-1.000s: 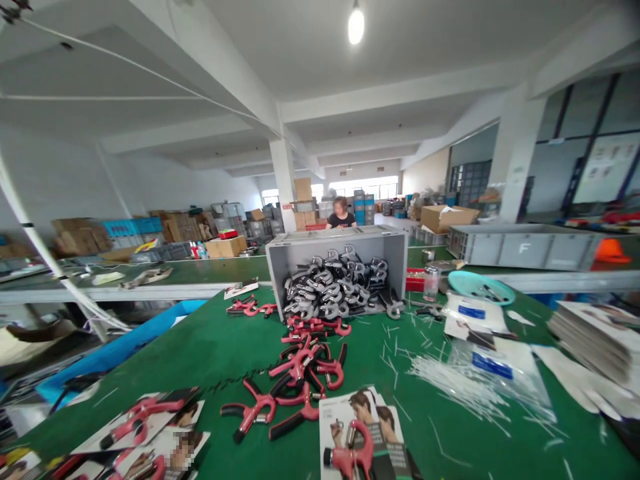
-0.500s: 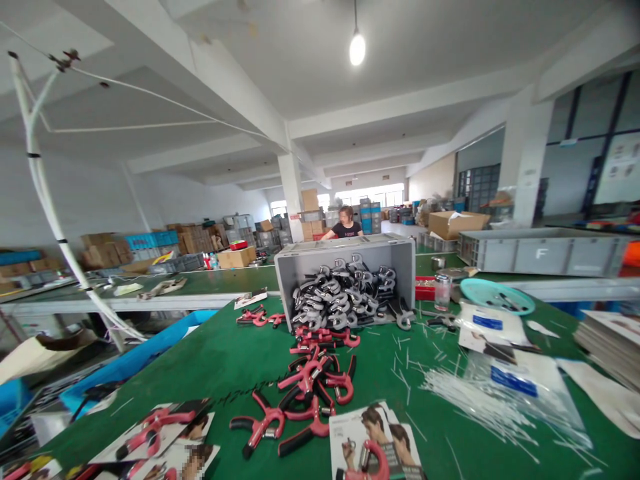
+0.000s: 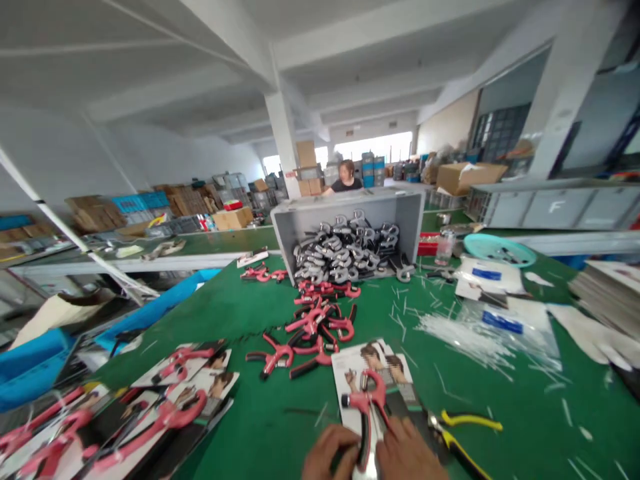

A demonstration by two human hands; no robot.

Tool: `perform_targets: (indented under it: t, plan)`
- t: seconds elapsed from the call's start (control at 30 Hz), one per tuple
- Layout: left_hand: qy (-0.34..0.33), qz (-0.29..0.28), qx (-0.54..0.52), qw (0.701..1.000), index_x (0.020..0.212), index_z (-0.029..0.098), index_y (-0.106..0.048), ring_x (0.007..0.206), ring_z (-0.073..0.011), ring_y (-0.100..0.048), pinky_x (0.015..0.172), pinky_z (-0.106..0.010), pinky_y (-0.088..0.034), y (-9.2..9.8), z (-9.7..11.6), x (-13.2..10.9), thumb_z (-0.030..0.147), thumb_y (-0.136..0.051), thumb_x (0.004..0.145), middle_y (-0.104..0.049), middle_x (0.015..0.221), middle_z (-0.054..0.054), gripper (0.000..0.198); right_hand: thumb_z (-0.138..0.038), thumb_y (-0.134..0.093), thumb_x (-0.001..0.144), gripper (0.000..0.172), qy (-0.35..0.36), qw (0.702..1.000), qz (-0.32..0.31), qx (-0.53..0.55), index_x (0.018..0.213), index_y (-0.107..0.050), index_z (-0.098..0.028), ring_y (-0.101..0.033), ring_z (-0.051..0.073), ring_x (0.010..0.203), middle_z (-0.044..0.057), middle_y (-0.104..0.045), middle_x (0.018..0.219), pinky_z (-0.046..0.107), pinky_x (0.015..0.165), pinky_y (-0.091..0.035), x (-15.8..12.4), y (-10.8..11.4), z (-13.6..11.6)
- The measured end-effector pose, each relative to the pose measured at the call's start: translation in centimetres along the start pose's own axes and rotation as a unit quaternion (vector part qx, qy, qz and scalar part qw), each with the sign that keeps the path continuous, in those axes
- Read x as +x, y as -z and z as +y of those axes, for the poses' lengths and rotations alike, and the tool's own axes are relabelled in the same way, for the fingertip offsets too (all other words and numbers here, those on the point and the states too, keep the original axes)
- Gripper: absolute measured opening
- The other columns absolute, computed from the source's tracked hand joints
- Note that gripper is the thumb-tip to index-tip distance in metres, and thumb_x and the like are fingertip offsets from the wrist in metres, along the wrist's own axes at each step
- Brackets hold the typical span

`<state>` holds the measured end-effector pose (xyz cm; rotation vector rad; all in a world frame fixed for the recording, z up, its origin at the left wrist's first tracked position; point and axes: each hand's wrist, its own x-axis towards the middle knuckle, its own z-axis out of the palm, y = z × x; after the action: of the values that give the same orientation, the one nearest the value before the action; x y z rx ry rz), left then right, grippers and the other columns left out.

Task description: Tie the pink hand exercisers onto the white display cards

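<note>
At the bottom edge, my left hand [image 3: 327, 455] and my right hand [image 3: 407, 453] both rest on a red and black hand gripper [image 3: 365, 410] that lies on a printed card [image 3: 375, 373] on the green table [image 3: 240, 320]. The fingers of both hands look curled around the gripper's lower handles. Yellow-handled pliers [image 3: 463, 433] lie just right of my right hand. A loose pile of red hand grippers [image 3: 313, 333] sits beyond the card.
A grey bin [image 3: 345, 207] tipped on its side spills grey hand grippers [image 3: 345, 250]. White cable ties [image 3: 465, 333] and plastic bags lie at right, with a card stack [image 3: 607, 287]. Carded grippers [image 3: 165, 400] lie at left. A person [image 3: 346, 177] works behind.
The view has tilted down toward the table. My two hands and the yellow pliers have come into view at the bottom, on the gripper and card.
</note>
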<state>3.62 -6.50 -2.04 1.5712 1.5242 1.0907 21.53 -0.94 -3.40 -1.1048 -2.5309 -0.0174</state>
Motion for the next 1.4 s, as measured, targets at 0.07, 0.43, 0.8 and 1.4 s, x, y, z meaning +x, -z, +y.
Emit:
perform_targets:
  t: [0.07, 0.43, 0.8, 1.4]
  plan:
    - [-0.002, 0.000, -0.017, 1.000, 0.084, 0.024, -0.069, 0.087, -0.0205, -0.063, 0.084, -0.035, -0.051, -0.3, -0.5, -0.2, 0.026, -0.059, 0.088, -0.068, 0.087, -0.003, 0.011, -0.007, -0.054, 0.082, 0.018, 0.009, 0.998, -0.056, -0.012, 0.082, -0.069, -0.018, -0.058, 0.030, 0.085, 0.011, -0.068, 0.082, 0.045, 0.080, -0.044, -1.1, 1.7, -1.2]
    - [0.002, 0.009, -0.042, 0.999, 0.090, 0.020, -0.070, 0.085, -0.0170, -0.061, 0.081, -0.029, -0.047, -0.6, -0.9, 0.6, 0.022, -0.060, 0.087, -0.067, 0.087, -0.003, 0.011, -0.019, -0.059, 0.093, 0.007, -0.041, 0.943, -0.091, 0.318, 0.091, -0.065, -0.022, -0.054, 0.021, 0.090, 0.002, -0.066, 0.088, 0.034, 0.082, -0.041, 0.3, 3.4, 1.4]
    - [0.132, -0.008, -0.225, 0.965, 0.086, 0.016, -0.068, 0.073, -0.0152, -0.060, 0.071, -0.026, -0.048, -0.9, -1.4, 1.1, 0.032, -0.067, 0.083, -0.065, 0.078, -0.002, 0.017, -0.024, -0.055, 0.095, 0.013, -0.045, 0.968, -0.081, 0.233, 0.084, -0.063, -0.020, -0.054, 0.021, 0.084, 0.004, -0.064, 0.083, 0.035, 0.077, -0.043, 1.1, 2.7, 1.2]
    - [0.097, -0.041, -0.175, 0.979, 0.085, 0.016, -0.070, 0.078, -0.0161, -0.061, 0.074, -0.027, -0.048, -0.8, -1.3, 1.1, 0.028, -0.066, 0.085, -0.066, 0.084, -0.005, 0.013, -0.024, -0.048, 0.097, 0.022, 0.046, 0.986, -0.112, 0.113, 0.080, -0.060, -0.018, -0.051, 0.023, 0.081, 0.008, -0.062, 0.080, 0.035, 0.072, -0.041, 1.9, 3.7, 0.8]
